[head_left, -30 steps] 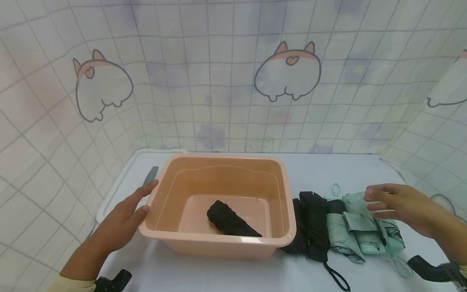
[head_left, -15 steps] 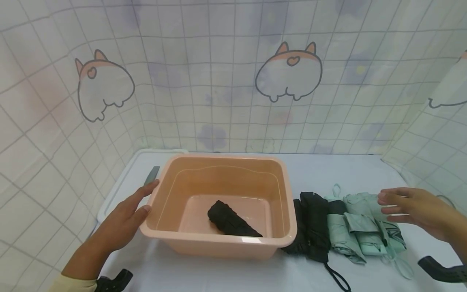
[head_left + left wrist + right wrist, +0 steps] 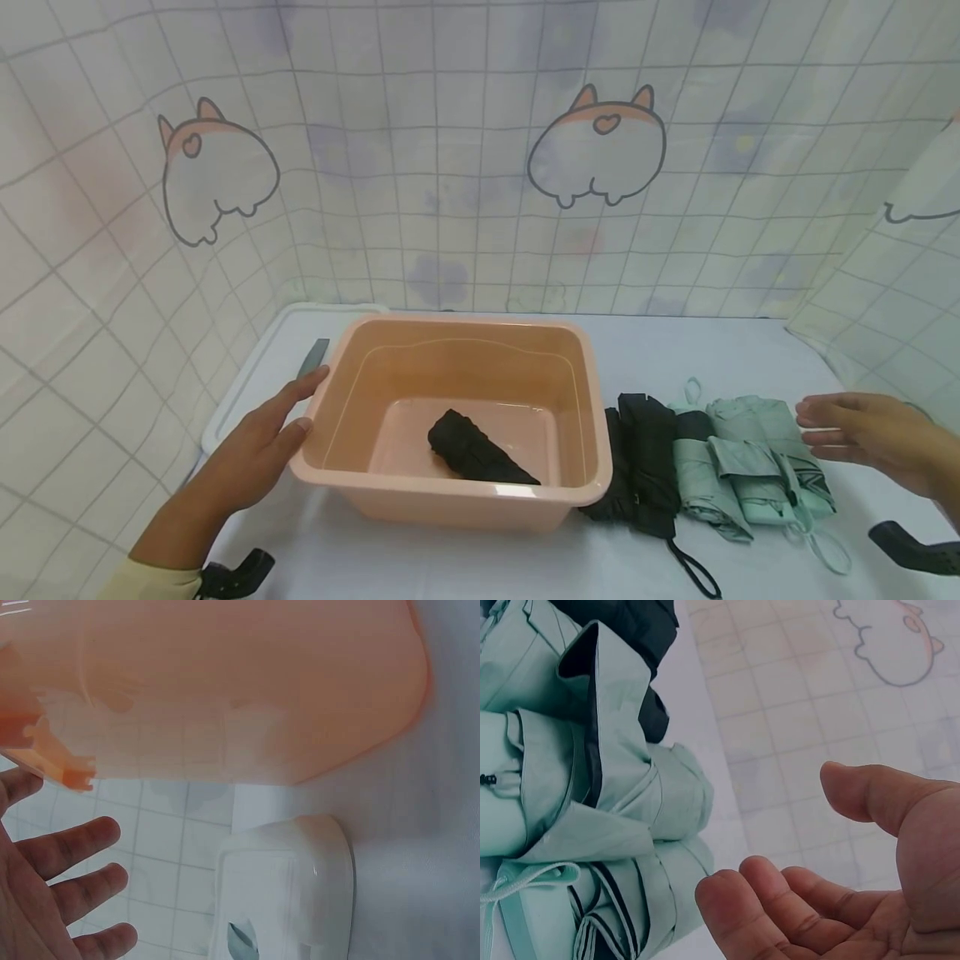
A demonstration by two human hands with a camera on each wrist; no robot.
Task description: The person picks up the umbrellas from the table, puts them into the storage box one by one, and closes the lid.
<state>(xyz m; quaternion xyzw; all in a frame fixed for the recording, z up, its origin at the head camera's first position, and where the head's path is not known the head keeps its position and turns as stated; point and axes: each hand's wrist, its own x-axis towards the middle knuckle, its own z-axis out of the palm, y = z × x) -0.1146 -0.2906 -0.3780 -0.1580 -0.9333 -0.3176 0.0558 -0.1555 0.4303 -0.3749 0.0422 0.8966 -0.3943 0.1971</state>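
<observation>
- The peach basin [image 3: 450, 433] stands on the white tabletop [image 3: 675, 350], left of the middle, with its open side up.
- A folded black umbrella [image 3: 480, 450] lies aslant on the basin's floor.
- The left hand [image 3: 258, 437] rests flat against the basin's left wall, fingers straight, gripping nothing; the left wrist view shows the fingers [image 3: 67, 847] spread beside the basin's underside [image 3: 225, 690].
- Just right of the basin lies another black umbrella [image 3: 645, 467], touching the basin's corner, and beside it a bundle of mint-green umbrellas [image 3: 742, 467].
- The right hand [image 3: 862, 433] hovers just right of the green umbrellas, fingers loose and lightly bent, holding nothing; the right wrist view shows it [image 3: 855, 900] apart from the green cloth [image 3: 577, 787].
- A white lid [image 3: 247, 375] lies on the tabletop behind the left hand.
</observation>
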